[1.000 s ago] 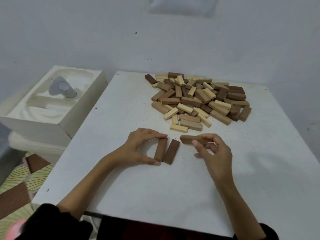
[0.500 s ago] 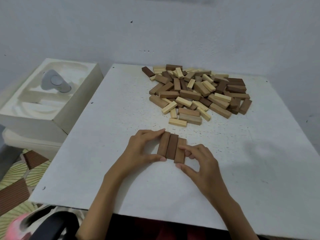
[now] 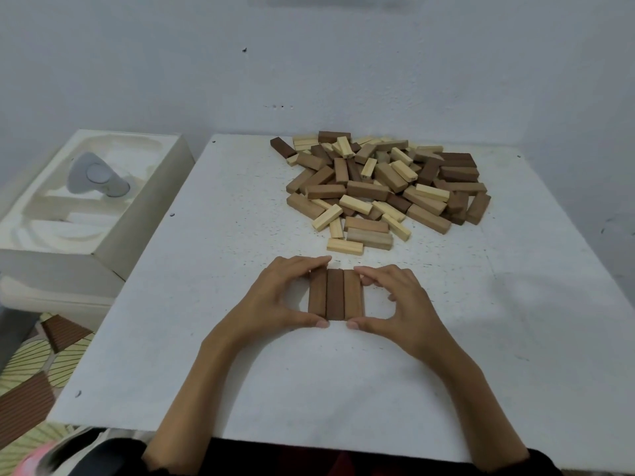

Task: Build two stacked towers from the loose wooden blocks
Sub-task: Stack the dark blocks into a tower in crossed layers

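A white table fills most of the view, with a pale moulded box just off its left edge. A loose pile of wooden blocks lies at the table's far side. Both forearms reach in from the near edge, wrists low. The left hand and right hand bracket a row of three brown blocks lying flat, side by side. Each hand curls round it, with the thumb at the near end and the forefinger at the far end. The other fingers seem tucked beside it.
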